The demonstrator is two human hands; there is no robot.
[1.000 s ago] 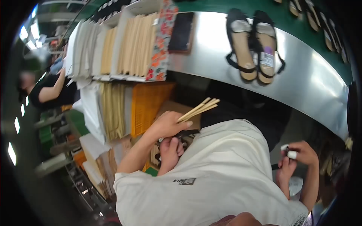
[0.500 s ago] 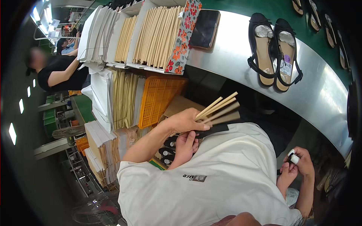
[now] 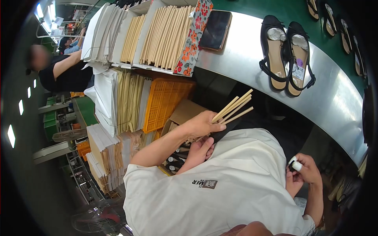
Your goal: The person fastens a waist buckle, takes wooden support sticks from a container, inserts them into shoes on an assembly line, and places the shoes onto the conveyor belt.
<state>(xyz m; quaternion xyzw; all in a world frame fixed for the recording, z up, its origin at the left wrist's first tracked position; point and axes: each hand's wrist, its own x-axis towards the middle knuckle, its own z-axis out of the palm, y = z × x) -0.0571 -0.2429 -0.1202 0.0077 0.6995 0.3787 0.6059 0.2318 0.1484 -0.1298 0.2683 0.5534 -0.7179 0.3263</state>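
My left hand [image 3: 204, 122] is closed round several thin wooden sticks [image 3: 236, 105], which fan out past its fingers to the upper right. Just below it is more bare skin with short digits [image 3: 202, 149]; whether that is a hand or a foot I cannot tell. At the right, my right hand [image 3: 307, 169] has white covers [image 3: 297, 166] on its fingertips, which are pressed together. Something small and dark shows between them, too small to name. Similar bare skin [image 3: 293, 184] lies against that hand's lower side. Both hands are beside my white shirt [image 3: 244, 169].
Boxes of upright wooden sticks [image 3: 167, 37] stand at the upper left, beside a phone [image 3: 216, 30]. Black sandals [image 3: 291, 55] rest on the metal table [image 3: 334, 78]. An orange crate [image 3: 167, 102] and paper stacks [image 3: 104, 145] are at my left. Behind them is a co-worker [image 3: 63, 74].
My left hand has moved slightly up and right, and its sticks are spread differently. A dark strip beside it is no longer visible. My right hand has shifted a little left.
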